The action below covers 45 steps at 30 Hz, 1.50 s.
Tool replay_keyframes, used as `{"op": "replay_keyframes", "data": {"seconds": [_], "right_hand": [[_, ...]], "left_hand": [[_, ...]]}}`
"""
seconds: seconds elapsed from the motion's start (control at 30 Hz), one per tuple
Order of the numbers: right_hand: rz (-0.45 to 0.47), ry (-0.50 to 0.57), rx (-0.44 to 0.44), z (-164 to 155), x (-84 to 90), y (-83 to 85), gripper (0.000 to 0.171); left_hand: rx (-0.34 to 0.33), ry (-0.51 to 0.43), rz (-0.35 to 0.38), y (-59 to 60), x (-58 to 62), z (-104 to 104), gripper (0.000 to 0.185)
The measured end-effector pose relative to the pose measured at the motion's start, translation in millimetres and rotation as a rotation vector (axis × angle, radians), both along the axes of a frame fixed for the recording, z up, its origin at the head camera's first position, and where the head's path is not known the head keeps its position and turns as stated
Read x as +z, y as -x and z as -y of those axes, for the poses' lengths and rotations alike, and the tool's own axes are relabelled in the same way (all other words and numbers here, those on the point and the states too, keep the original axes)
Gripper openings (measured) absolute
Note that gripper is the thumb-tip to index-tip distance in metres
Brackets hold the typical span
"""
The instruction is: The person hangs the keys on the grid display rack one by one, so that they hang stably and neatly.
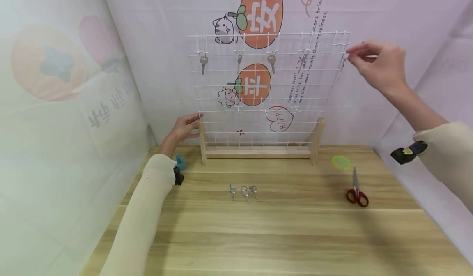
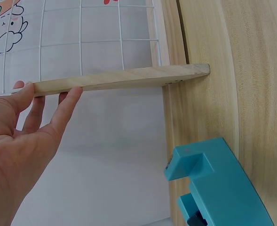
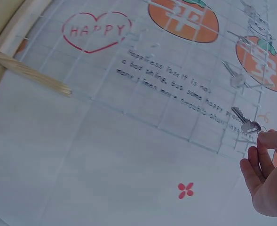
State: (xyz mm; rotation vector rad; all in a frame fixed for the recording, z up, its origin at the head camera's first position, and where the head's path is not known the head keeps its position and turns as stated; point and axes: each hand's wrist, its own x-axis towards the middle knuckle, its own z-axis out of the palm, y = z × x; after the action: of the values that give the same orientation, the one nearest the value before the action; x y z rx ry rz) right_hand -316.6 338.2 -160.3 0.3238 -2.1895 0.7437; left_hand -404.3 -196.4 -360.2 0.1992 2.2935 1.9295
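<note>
A white wire grid [image 1: 284, 99] stands upright in a wooden stand [image 1: 258, 153] at the back of the table. Several keys hang from hooks along its upper row, one of them at the left [image 1: 203, 63]. My right hand [image 1: 352, 54] is raised at the grid's top right corner, where its fingertips pinch the head of a silver key [image 3: 245, 124]; the right wrist view shows that hand [image 3: 266, 141] against the key's head. With straight fingers, my left hand [image 1: 184, 128] rests on the stand's left wooden upright [image 2: 119, 77]. Three loose keys [image 1: 244, 192] lie on the table in front of the stand.
Red-handled scissors [image 1: 356, 193] and a green ring [image 1: 340, 162] lie at the right of the wooden table [image 1: 281, 235]. A teal block [image 2: 218, 183] sits by the stand's left foot. Printed sheets hang close behind and on both sides.
</note>
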Motion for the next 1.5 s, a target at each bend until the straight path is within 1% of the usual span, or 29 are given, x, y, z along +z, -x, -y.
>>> {"op": "replay_keyframes", "data": {"seconds": [0.1,0.2,0.33,0.43,0.7,0.87,1.1,1.33,1.5], "right_hand": [[-0.011,0.034,-0.027,0,10.2,3.8,0.026],[-0.001,0.062,-0.038,-1,17.2,7.4,0.027],[0.038,0.066,-0.056,-1,22.0,11.7,0.029],[0.066,0.048,-0.073,-1,23.1,14.1,0.03],[0.089,0.027,-0.109,-3,21.7,15.9,0.031],[0.109,0.017,-0.114,-3,20.7,16.2,0.032],[0.109,0.026,-0.09,-4,18.8,13.0,0.037],[0.09,0.015,-0.089,-6,12.2,4.4,0.04],[0.079,0.029,-0.039,-2,7.6,-3.5,0.038]], "left_hand": [[0.002,-0.012,0.002,-1.1,-0.6,0,0.048],[0.002,-0.022,0.001,-1.5,-1.1,0,0.047],[0.004,-0.022,-0.003,-1.3,-0.7,0,0.047],[0.003,-0.027,0.001,-1.9,0.4,-1,0.047],[0.002,-0.018,0.001,-1.7,0.4,-1,0.047],[0.004,-0.021,0.005,-1.9,0.5,0,0.047],[0.01,-0.031,0.007,-2.0,0.0,-1,0.047],[0.007,-0.028,-0.002,-1.5,-1.8,-1,0.047],[0.015,-0.015,-0.003,-1.9,-1.3,-1,0.047]]}}
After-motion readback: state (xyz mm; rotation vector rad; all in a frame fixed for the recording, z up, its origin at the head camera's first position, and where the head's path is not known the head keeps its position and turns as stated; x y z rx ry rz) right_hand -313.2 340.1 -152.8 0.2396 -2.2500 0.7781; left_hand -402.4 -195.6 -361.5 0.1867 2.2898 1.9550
